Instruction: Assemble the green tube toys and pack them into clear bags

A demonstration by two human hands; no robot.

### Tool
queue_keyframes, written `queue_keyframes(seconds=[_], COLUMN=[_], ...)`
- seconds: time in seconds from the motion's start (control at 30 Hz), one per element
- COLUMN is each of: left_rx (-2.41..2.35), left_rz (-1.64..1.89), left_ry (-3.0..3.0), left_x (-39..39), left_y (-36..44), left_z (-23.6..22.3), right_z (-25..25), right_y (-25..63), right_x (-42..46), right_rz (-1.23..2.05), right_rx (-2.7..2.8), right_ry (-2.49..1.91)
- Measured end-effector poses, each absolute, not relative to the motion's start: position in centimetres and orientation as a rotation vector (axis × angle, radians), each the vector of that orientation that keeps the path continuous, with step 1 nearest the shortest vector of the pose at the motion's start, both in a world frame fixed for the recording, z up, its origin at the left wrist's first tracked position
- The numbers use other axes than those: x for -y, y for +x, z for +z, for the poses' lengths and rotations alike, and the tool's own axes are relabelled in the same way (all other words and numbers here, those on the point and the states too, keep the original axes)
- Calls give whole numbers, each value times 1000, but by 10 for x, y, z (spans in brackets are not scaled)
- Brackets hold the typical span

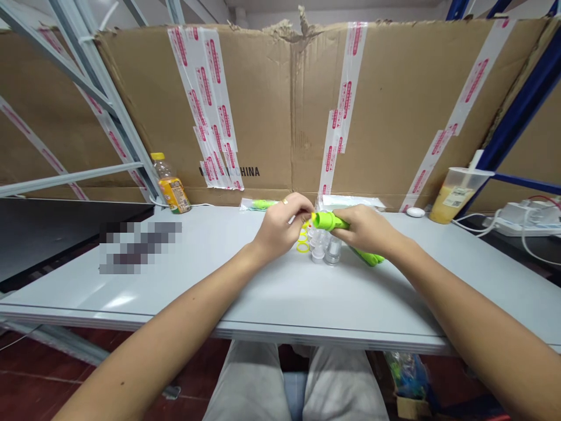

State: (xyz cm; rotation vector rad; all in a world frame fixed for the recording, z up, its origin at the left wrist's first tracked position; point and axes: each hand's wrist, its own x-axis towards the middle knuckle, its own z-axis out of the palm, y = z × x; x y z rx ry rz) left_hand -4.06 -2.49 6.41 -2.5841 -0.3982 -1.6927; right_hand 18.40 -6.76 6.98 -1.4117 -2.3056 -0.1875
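Right hand [367,229] wraps its grip round tube [328,221] | left hand [286,225] half-curled at tube's mouth, hold unclear | a slip could topple vials [318,254] beneath tube

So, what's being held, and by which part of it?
The right hand holds a green tube by its narrower part, behind the wide end. I can't tell whether the left hand, near that end, holds anything.

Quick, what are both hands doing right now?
Left hand: fingers bent close to the green tube's end; can't tell if it's pinching anything.
Right hand: closed, holding the green tube.
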Motion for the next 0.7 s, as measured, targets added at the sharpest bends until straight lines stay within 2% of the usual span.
queue_keyframes(seconds=[0.17, 0.37, 0.47, 0.7], left_rx=[712, 731, 693, 808], left_rz=[-1886, -1617, -1385, -510], left_ry=[-2560, -2608, -2719, -3126], left_x=[11, 1, -1, 2], left_y=[-54, -57, -60, -69], left_z=[67, 61, 62, 66], right_z=[72, 74, 72, 68], right_y=[204, 209, 210, 218], right_x=[56, 55, 53, 43], right_rz=[-237, -191, -188, -145], right_rx=[2116, 2043, 2035, 2010], right_ry=[-1565, -1561, -1565, -1604])
